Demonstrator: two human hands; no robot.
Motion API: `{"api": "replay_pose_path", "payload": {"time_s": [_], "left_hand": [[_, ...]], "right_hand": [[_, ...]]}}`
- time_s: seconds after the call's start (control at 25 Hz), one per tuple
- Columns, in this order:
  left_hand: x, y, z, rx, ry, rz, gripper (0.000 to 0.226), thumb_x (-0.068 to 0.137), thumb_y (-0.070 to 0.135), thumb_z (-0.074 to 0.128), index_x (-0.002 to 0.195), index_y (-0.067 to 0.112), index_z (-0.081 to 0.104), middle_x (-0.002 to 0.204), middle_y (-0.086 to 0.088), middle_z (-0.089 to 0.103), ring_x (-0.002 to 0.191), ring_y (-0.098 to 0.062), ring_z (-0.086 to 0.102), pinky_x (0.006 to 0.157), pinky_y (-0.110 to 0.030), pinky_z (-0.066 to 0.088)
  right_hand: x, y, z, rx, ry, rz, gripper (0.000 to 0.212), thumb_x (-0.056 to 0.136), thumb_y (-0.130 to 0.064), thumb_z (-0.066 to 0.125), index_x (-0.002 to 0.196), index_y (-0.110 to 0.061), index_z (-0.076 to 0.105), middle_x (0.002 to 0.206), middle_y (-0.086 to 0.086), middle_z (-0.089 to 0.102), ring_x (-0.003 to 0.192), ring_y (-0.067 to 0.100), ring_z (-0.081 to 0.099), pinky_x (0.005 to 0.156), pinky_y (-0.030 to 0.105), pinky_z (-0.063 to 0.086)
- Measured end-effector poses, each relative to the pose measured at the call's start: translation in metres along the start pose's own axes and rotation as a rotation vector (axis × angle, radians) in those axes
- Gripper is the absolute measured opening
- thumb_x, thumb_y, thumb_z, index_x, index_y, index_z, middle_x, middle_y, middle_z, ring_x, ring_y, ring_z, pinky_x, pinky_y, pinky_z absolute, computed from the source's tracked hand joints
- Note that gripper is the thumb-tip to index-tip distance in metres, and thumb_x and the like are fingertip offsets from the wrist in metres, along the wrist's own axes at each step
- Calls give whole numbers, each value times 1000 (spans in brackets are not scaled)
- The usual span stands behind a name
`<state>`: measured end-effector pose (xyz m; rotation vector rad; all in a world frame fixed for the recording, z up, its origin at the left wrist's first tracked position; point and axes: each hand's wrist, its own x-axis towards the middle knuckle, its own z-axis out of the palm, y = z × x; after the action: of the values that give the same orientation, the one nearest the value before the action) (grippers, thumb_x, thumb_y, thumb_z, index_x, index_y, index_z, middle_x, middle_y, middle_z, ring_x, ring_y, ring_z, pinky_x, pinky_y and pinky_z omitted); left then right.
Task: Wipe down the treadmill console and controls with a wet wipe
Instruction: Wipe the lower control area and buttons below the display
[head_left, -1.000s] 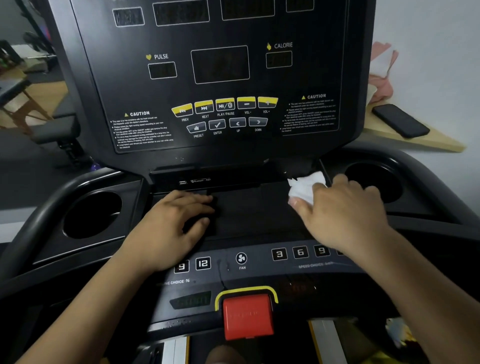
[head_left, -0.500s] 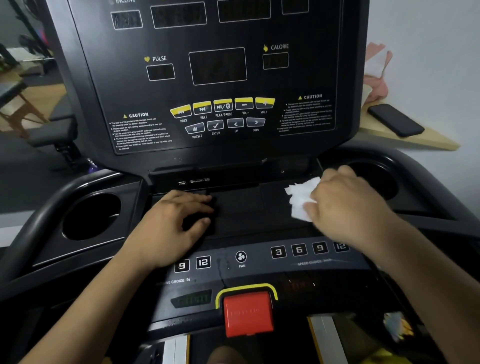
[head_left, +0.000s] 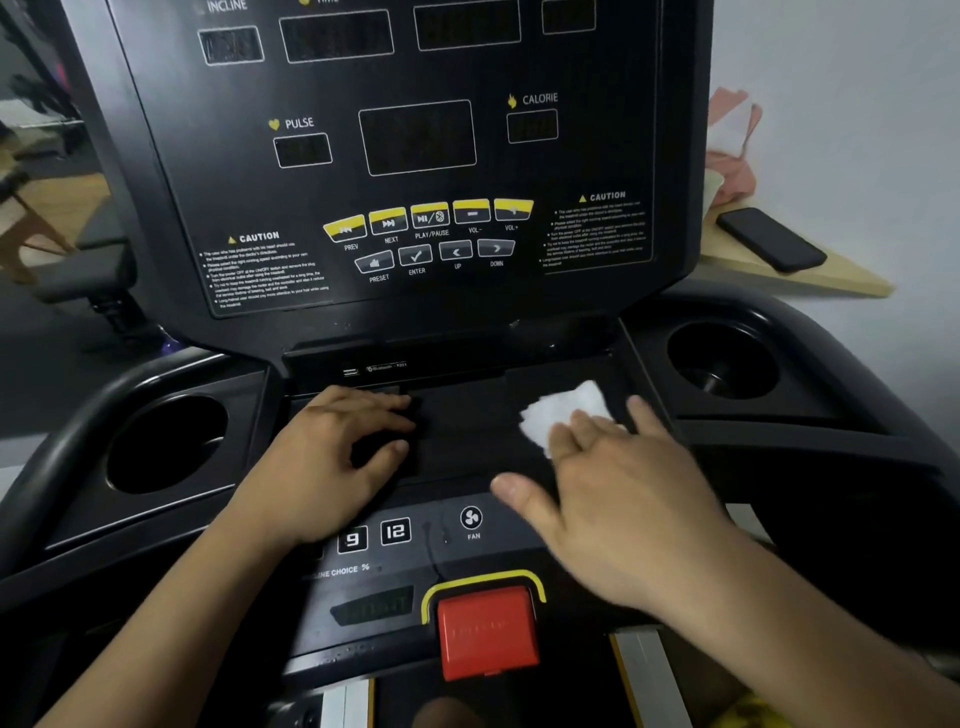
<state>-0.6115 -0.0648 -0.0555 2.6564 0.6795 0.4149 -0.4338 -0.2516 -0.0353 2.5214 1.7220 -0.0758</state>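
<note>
The right hand (head_left: 618, 499) lays its straight, spread fingers (head_left: 582, 434) flat on the white wet wipe (head_left: 563, 410), pressing it onto the right end of the treadmill console's flat tray (head_left: 467, 415). The left hand (head_left: 332, 457) rests on the tray's left end, its fingers loosely bent and gripping nothing. The red stop button (head_left: 485, 631) sits at the console's near edge.

Black console tray (head_left: 467, 426), white wipe (head_left: 563, 410) atop
</note>
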Motion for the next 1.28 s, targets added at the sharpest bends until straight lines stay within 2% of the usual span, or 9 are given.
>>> {"api": "replay_pose_path", "payload": {"time_s": [0.2, 0.32, 0.48, 0.6, 0.76, 1.0, 1.08, 1.16, 1.28], "left_hand": [[-3, 2, -1, 6, -10, 3, 31, 85, 32, 57, 108, 21, 75, 125, 7, 66, 118, -14, 55, 104, -32, 41], [-2, -1, 0, 2, 5, 8, 22, 89, 23, 66, 109, 21, 74, 126, 7, 66, 119, -12, 54, 104, -31, 41], [-1, -1, 1, -1, 9, -1, 22, 87, 23, 68, 108, 20, 75, 124, 6, 67, 117, -13, 54, 103, -27, 39], [-1, 2, 0, 7, 4, 0, 29, 85, 31, 60, 107, 19, 75, 124, 6, 66, 117, -13, 54, 104, -30, 40], [-4, 1, -1, 8, 7, 2, 21, 89, 19, 68, 110, 19, 74, 127, 6, 65, 120, -14, 53, 104, -31, 40], [-5, -1, -1, 12, -2, 13, 24, 91, 19, 66, 114, 20, 72, 130, 8, 63, 123, -12, 51, 106, -31, 39], [-6, -1, 0, 15, -2, 14, 25, 92, 19, 65, 116, 20, 72, 131, 8, 63, 124, -12, 50, 107, -28, 37], [-5, -1, 0, 16, -3, 12, 26, 92, 20, 65, 116, 20, 72, 131, 7, 63, 124, -11, 50, 107, -25, 36], [-4, -3, 1, 5, -3, 6, 25, 91, 21, 66, 115, 20, 73, 129, 6, 64, 122, -12, 51, 107, -28, 38]], "right_hand": [[44, -1, -5, 26, -66, 14, 90, 87, -71, -3, 152, -13, 22, 161, 6, 16, 148, 18, 12, 116, 58, -1], [27, 23, -2, -76, -23, 103, 95, 85, -70, -10, 144, -13, 38, 152, 8, 36, 141, 19, 30, 115, 59, 5], [1, -7, -4, -25, 39, -9, 108, 80, -74, -17, 115, -13, 65, 119, 10, 64, 115, 24, 56, 115, 54, 13], [23, -23, -9, -4, 44, -50, 93, 84, -73, -3, 117, -15, 63, 122, 7, 58, 118, 25, 48, 110, 49, 24], [43, -22, -9, -41, 65, -41, 86, 86, -71, 2, 118, -19, 63, 127, 9, 47, 115, 27, 41, 86, 45, 32], [74, -25, -14, -79, -1, 31, 76, 92, -69, 11, 126, -19, 56, 129, 14, 48, 115, 31, 45, 83, 45, 36], [74, -24, -13, -75, 1, 24, 63, 95, -63, 22, 125, -18, 54, 118, 11, 56, 106, 29, 52, 73, 41, 36], [68, -24, -12, -47, 21, -5, 44, 97, -53, 36, 115, -19, 57, 90, 3, 57, 81, 23, 55, 62, 33, 34], [61, -27, -15, -62, 22, -48, 16, 94, -37, 47, 94, -22, 54, 65, -4, 34, 54, 15, 34, 53, 31, 26]]}}
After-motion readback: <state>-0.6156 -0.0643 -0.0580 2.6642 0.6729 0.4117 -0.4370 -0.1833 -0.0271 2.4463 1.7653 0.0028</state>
